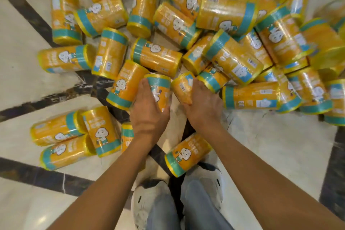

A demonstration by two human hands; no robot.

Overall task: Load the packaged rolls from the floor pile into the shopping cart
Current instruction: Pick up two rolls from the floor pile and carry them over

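Head view, frame centre: pickup step. L hand (149,110) grips teal-banded roll (160,87), R hand (202,105) grips neighbour roll (182,87); hands apart. Next, prob.: lift both, carry to cart (unseen).

Orange film-wrapped rolls (156,56), teal-banded with a cartoon figure, lie jumbled on their sides in a pile (229,13). At its near edge, the left roll (159,87) and right roll (182,87) are each gripped.

I see a glossy cream floor (270,136) crossed by dark marble strips (28,172). On it sprawls a pile of orange packaged rolls (156,56) with teal bands; one stray roll (186,154) lies just beside the person's white shoes (143,198).
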